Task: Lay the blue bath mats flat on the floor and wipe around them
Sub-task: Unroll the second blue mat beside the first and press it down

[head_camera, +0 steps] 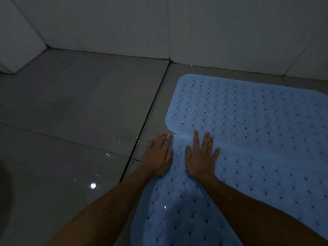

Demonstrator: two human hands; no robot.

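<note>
Blue rubbery mats lie side by side on the grey tiled floor, close to the foot of the wall: the far mat spreads flat toward the right, and the near mat runs down toward the bottom edge, both dotted with small holes. The two meet along a seam just ahead of the fingertips; whether one edge overlaps the other cannot be told in the dim light. The left hand lies flat with fingers straight and close together, its palm on the left edge of the near mat, its outer fingers over the bare tile beside the mat. The right hand is spread wide, fingers fanned and straight, pressing palm-down on the near mat with the fingertips reaching the seam. Neither hand grips anything. Both forearms come in from the bottom of the view and cover part of the near mat. The far mat is cut off by the right edge, and the near mat by the bottom edge, so their full extent cannot be seen. The room is dark; the mat texture is faint and the lower left corner is a blur of shadow. A few bright glints show on the tiles to the left of the arms.
</note>
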